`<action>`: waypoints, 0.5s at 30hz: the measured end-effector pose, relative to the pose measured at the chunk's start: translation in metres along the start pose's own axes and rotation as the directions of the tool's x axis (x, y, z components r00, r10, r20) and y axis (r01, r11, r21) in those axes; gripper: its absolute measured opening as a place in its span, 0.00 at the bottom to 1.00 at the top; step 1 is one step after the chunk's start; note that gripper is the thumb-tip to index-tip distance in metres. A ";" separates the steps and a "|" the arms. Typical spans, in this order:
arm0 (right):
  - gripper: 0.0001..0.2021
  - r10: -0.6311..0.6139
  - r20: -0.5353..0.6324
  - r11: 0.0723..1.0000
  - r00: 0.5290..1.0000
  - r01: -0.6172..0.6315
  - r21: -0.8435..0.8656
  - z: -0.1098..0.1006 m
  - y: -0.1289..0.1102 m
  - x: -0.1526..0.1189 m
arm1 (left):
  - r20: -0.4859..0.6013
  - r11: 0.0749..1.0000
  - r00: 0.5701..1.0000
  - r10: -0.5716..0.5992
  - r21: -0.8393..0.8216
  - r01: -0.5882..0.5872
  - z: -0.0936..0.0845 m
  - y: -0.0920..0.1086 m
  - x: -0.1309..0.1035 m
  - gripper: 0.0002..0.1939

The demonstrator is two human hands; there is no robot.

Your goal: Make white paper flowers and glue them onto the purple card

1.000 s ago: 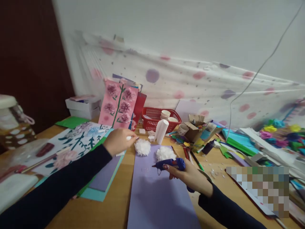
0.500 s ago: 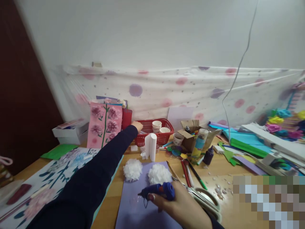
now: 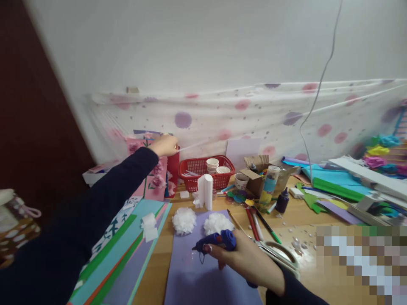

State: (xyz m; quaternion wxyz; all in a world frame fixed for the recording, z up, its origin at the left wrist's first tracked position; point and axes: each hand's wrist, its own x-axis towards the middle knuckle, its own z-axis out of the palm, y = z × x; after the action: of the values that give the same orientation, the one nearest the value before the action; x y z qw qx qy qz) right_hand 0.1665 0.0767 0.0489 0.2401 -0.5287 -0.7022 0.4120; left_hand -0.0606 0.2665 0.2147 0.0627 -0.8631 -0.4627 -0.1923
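My right hand [image 3: 244, 256] grips a blue hot glue gun [image 3: 219, 240] low over a purple sheet of paper [image 3: 203, 271]. The gun's nozzle points left, above a clear shiny patch of glue [image 3: 188, 256]. Two white crumpled-paper flowers [image 3: 184, 220] lie at the sheet's far end. Raised over the back left of the table, my left hand [image 3: 165, 145] pinches a thin translucent glue stick [image 3: 192, 146] that sticks out to the right. Below that stick is a red plastic basket [image 3: 190, 184] holding paper cups [image 3: 212, 163] and similar thin sticks.
A white paper roll [image 3: 207, 192] stands before the basket. Scissors [image 3: 280, 254], pens, a glue bottle [image 3: 269, 186] and a dark squeeze bottle [image 3: 282, 201] are right of the purple sheet. Coloured paper [image 3: 127, 250] lies left, beneath my left arm. A cable [image 3: 318, 84] hangs at the back right.
My left hand has risen from the basket and moved left, now with the glue stick in it. The glue gun stays over the purple sheet. More coloured paper at left is uncovered.
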 end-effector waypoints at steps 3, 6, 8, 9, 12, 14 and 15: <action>0.20 -0.004 0.065 1.000 0.998 0.006 -0.022 -0.003 -0.020 0.006 | -0.048 0.979 0.995 -0.083 -0.191 0.072 -0.012 0.016 -0.043 0.22; 0.17 0.023 0.176 0.998 0.984 -0.013 -0.060 -0.009 -0.049 0.016 | -0.075 0.878 0.989 -0.126 -0.472 0.076 -0.002 0.048 -0.091 0.24; 0.18 0.048 0.236 0.994 0.971 -0.023 -0.109 -0.012 -0.067 0.023 | -0.061 0.655 0.982 -0.178 -0.752 0.072 0.006 0.069 -0.117 0.24; 0.19 0.043 0.270 0.991 0.962 -0.007 -0.134 -0.014 -0.074 0.026 | -0.046 0.601 0.982 -0.182 -0.796 0.075 0.009 0.078 -0.126 0.23; 0.19 0.083 0.316 0.978 0.945 -0.017 -0.206 -0.017 -0.088 0.033 | -0.090 0.620 0.980 -0.177 -0.784 0.040 0.012 0.092 -0.140 0.16; 0.19 0.121 0.333 0.965 0.935 -0.033 -0.258 -0.019 -0.092 0.034 | -0.126 0.676 0.980 -0.154 -0.737 0.011 0.012 0.093 -0.142 0.13; 0.19 0.137 0.342 0.960 0.930 -0.039 -0.277 -0.020 -0.094 0.035 | -0.143 0.696 0.980 -0.138 -0.718 -0.007 0.013 0.093 -0.141 0.12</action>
State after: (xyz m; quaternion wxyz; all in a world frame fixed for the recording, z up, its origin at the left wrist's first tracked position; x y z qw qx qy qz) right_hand 0.1194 0.1064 0.1341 0.0166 -0.5035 -0.7583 0.4137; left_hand -0.0512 0.1086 0.1546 -0.2411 -0.7807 -0.3744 -0.4384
